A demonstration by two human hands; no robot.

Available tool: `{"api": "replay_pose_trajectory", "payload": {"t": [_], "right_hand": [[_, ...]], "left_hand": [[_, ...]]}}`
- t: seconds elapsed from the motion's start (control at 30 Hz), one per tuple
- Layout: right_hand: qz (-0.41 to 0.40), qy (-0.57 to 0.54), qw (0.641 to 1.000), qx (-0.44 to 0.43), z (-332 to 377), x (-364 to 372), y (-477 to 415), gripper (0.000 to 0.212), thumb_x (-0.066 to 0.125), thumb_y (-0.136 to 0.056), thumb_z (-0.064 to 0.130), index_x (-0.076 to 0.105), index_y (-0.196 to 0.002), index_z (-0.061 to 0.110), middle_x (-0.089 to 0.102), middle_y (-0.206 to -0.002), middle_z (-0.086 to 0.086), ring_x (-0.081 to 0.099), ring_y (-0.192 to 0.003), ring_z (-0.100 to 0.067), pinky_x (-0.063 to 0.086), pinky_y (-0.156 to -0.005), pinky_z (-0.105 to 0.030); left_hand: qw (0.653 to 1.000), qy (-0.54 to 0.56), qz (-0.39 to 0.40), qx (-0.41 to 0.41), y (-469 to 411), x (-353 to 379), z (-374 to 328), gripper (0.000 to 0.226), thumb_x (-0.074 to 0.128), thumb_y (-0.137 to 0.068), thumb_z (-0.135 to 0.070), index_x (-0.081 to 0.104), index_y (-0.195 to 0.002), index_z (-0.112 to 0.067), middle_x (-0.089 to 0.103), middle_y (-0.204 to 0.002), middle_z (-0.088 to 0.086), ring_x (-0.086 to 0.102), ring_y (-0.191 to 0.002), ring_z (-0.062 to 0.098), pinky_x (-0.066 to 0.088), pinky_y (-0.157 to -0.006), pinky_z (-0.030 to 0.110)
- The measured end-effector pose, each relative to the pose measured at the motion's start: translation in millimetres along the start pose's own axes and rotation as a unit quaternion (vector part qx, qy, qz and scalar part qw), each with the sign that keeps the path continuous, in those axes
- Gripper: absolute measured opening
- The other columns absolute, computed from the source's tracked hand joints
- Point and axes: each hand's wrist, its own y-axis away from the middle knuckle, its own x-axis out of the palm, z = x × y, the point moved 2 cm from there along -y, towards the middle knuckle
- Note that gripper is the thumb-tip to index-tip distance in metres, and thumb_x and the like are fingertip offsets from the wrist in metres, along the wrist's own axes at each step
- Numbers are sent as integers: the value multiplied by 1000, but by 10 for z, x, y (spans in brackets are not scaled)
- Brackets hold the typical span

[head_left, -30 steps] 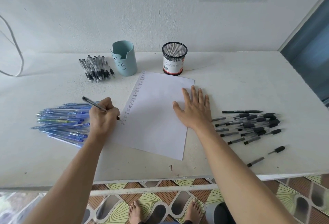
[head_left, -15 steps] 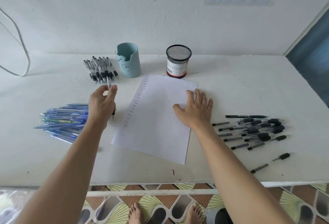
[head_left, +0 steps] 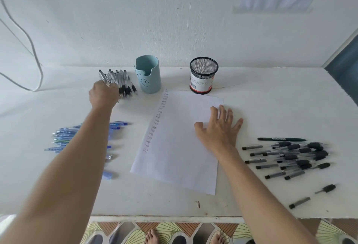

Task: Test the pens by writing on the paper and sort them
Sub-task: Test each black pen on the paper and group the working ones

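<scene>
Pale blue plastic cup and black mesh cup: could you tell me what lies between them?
Head view: only bare white table separates the pale blue plastic cup and black mesh cup.

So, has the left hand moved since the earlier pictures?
Yes. The left hand went from the left edge of the paper toward the wall, to the pen pile beside the blue cup.

The paper (head_left: 174, 156) lies mid-bench (head_left: 271, 98). Two cups stand just behind it: the left cup (head_left: 149, 77) by its far left corner, the right cup (head_left: 202, 77) behind its far edge. Left of the left cup lies a far pile (head_left: 124, 82) of pens, the left hand (head_left: 103, 93) over its near left side. A left pile (head_left: 64, 137) sits left of the paper, partly under the forearm. A right pile (head_left: 294, 156) sits right of it, two loose pens (head_left: 326, 188) nearer the front edge. The right hand (head_left: 219, 129) rests on the paper's right side.
</scene>
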Motion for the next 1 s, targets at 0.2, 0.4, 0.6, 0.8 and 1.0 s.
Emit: {"api": "replay_pose_trajectory", "payload": {"t": [0.2,0.4,0.6,0.8,1.0], "right_hand": [[-13,5,1000,-1,-3,19,-4,68,39,-85,50,35,-143,16,24,-160,-9,13,-150,-34,5,-114,-67],[-16,11,1000,-1,1,16,-4,68,36,-85,51,35,-143,16,25,-160,-9,14,-149,-34,6,-114,-67],[-12,10,1000,-1,-7,28,-7,67,41,-86,50,35,-143,16,25,-160,-9,14,-149,-35,7,-114,-68],[1,-2,1000,1,-12,6,3,66,42,-89,51,32,-145,17,19,-162,-8,9,-151,-33,3,-115,-66],[43,-60,997,9,-67,-58,-6,67,43,-92,49,26,-150,22,11,-166,-3,-1,-153,-27,-6,-119,-60]], "left_hand": [[999,-40,35,-8,-179,81,12,56,41,-106,-39,43,-143,3,42,-145,26,41,-133,41,36,-109,51],[998,-39,34,-36,-182,137,53,56,34,-105,-38,42,-146,0,32,-151,24,39,-135,42,30,-113,51],[999,-25,-37,1,114,103,4,50,42,-101,-29,41,-147,-9,36,-146,20,34,-134,38,33,-108,49],[985,-23,-3,170,811,438,-64,31,57,-93,-22,64,-122,-15,54,-129,17,43,-124,32,31,-108,40],[915,-188,164,317,1443,839,-43,52,42,-102,-40,38,-153,-29,28,-162,3,14,-151,25,14,-118,44]]}}
